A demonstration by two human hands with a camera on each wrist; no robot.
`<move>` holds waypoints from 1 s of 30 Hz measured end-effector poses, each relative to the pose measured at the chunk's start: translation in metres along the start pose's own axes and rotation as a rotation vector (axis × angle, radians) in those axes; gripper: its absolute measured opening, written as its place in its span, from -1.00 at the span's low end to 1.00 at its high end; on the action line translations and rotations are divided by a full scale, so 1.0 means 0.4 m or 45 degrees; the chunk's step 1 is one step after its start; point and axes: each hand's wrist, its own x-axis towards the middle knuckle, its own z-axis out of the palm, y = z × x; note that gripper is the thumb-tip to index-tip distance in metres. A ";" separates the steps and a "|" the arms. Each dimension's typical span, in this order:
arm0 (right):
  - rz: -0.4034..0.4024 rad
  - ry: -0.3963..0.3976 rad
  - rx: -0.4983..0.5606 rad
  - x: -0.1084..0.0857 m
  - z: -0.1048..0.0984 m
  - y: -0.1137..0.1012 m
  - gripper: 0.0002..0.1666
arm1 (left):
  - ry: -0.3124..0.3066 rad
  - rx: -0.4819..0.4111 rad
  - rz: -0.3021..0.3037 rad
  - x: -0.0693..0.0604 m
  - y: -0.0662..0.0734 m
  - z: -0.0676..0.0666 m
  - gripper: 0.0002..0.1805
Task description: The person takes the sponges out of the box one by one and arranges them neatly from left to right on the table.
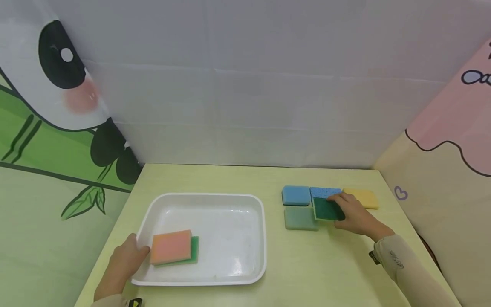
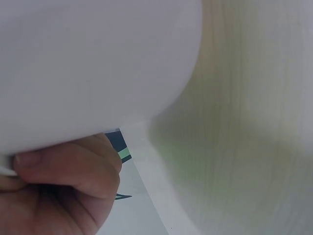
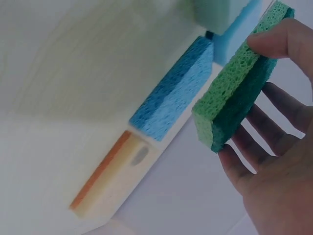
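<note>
My right hand (image 1: 356,216) pinches a green sponge (image 3: 227,90) with a dark green scouring layer, thumb on one face and fingers on the other. It is held off the table, over the row of sponges at the right. The left hand (image 1: 124,259) grips the left rim of a white tray (image 1: 230,238); in the left wrist view, its thumb and curled finger clasp the tray's edge. Inside the tray, near that hand, a pink sponge (image 1: 171,246) lies on top of a green sponge (image 1: 195,249), which is mostly covered.
Beside the right hand lie a blue sponge (image 1: 296,196), a speckled blue sponge (image 1: 324,192) partly hidden, a pale green sponge (image 1: 301,218) and a yellow sponge (image 1: 362,198). A white wall sheet (image 1: 245,128) rises behind the pale yellow table (image 1: 215,181).
</note>
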 end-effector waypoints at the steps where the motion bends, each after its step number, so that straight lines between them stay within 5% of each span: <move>1: 0.014 -0.002 0.006 -0.004 0.001 0.007 -0.16 | -0.002 0.002 0.001 0.001 0.000 -0.001 -0.39; 16: 0.066 -0.006 0.064 -0.038 0.037 0.091 -0.16 | -0.009 0.009 -0.003 0.004 0.000 0.000 -0.37; 30: 0.026 -0.026 0.024 -0.036 0.078 0.104 -0.15 | -0.039 0.008 -0.030 0.000 0.006 -0.001 -0.35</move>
